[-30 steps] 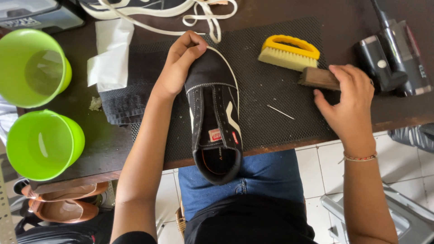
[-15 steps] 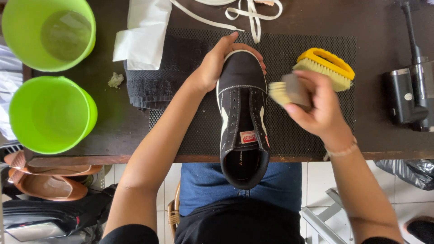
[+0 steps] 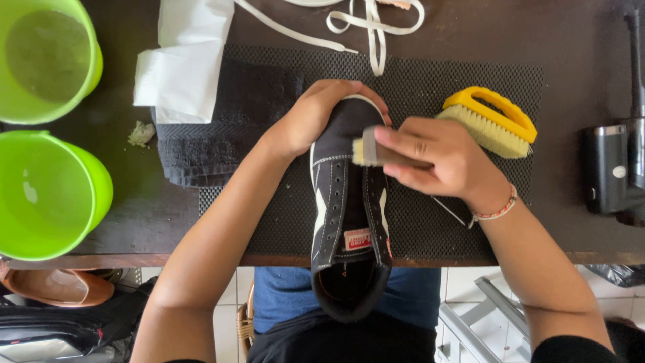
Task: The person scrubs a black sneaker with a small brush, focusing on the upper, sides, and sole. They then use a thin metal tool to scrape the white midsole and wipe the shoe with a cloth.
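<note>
Here, frame centre: left hand point(image 3: 312, 121) grips black shoe point(image 3: 349, 215) toe | right hand point(image 3: 430, 161) clasps small brush point(image 3: 366, 146) on its upper | laces point(image 3: 363, 20) out; brushing seemingly just begun.

Black sneaker point(image 3: 346, 208), white stitching and side stripe, laces out, lying toe-away on dark mesh mat point(image 3: 430, 222), heel overhanging surface edge. Small wooden-backed brush point(image 3: 369, 151), pale bristles, pressed across sneaker's toe area.

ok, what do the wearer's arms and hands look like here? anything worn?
Both forearms are bare, no gloves. The right hand has a thin beaded bracelet, red and white, at the wrist. The left hand wears nothing. Black short sleeves show at the bottom edge.
</note>
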